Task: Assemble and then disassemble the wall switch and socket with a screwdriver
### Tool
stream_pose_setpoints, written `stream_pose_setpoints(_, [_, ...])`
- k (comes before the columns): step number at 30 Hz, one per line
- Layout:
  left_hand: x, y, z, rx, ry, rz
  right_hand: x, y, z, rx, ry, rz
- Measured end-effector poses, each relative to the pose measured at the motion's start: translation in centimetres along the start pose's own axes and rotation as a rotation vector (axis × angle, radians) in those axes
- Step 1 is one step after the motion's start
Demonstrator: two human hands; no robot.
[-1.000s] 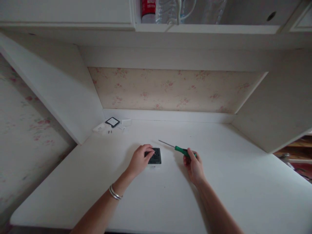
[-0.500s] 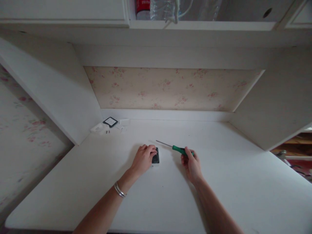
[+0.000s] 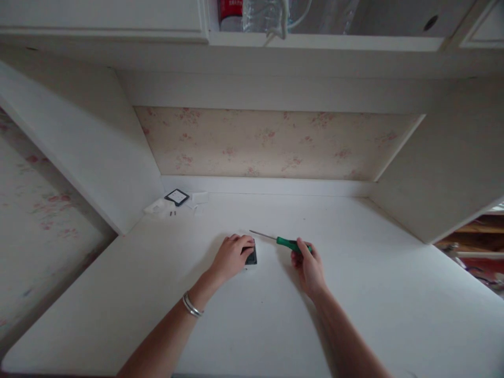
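Observation:
My left hand is closed over a small dark rectangular piece with a pale base, which rests on the white tabletop. The fingers hide the piece's upper left part. My right hand grips a screwdriver by its green handle. The metal shaft points left, its tip just above and behind the dark piece and apart from it.
At the back left lie a dark-framed square plate, a white plastic part, two small screws and clear scraps. Side panels flank the tabletop. An overhead shelf holds plastic bottles and a white cord.
The screwdriver's tip has dipped slightly and shifted a little left. The left fingers have settled a bit differently over the dark piece. The view has moved slightly.

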State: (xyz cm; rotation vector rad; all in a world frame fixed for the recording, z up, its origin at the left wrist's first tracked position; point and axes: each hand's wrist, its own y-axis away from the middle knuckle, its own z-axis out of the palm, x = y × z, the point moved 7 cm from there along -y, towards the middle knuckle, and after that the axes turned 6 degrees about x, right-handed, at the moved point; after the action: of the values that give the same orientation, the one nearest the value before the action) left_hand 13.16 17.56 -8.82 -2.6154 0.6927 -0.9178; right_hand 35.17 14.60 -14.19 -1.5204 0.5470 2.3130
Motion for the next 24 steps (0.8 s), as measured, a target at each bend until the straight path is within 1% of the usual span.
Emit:
stream_pose_setpoints(3, [-0.5, -0.1, -0.3, 0.01, 0.08, -0.008, 0.1, -0.1, 0.0, -0.007, 0.0, 0.006])
stream_pose_setpoints(6, [-1.3, 0.0, -1.3, 0.074, 0.153, -0.043, 0.1, -0.1, 0.0, -0.009, -0.021, 0.003])
stream_pose_setpoints(8, [-2.4, 0.4, -2.0, 0.111, 0.183, -0.081, 0.0, 0.0, -0.1, -0.009, -0.042, 0.004])
stream_pose_setpoints(10, [-3.7, 1.2, -2.5, 0.105, 0.213, -0.124, -0.2, 0.0, -0.2, -0.008, -0.058, -0.006])
stream_pose_setpoints(13, [-5.9, 2.7, -2.5, 0.027, 0.271, -0.173, -0.8, 0.1, -0.7, 0.026, -0.079, -0.064])
stream_pose_setpoints(15, [-7.0, 3.6, -2.2, -0.048, 0.29, -0.19, -1.7, 0.3, -1.0, 0.068, -0.091, -0.137])
stream_pose_setpoints(18, [-7.8, 4.3, -1.8, -0.138, 0.253, -0.181, -3.6, 0.5, -0.8, 0.106, -0.039, -0.269])
stream_pose_setpoints(20, [-7.8, 4.2, -1.5, -0.165, 0.204, -0.159, -5.3, 0.6, 0.1, 0.1, 0.05, -0.345])
stream_pose_setpoints(24, [-7.8, 3.9, -1.3, -0.161, 0.128, -0.127, -8.6, 0.6, 2.7, 0.063, 0.276, -0.457])
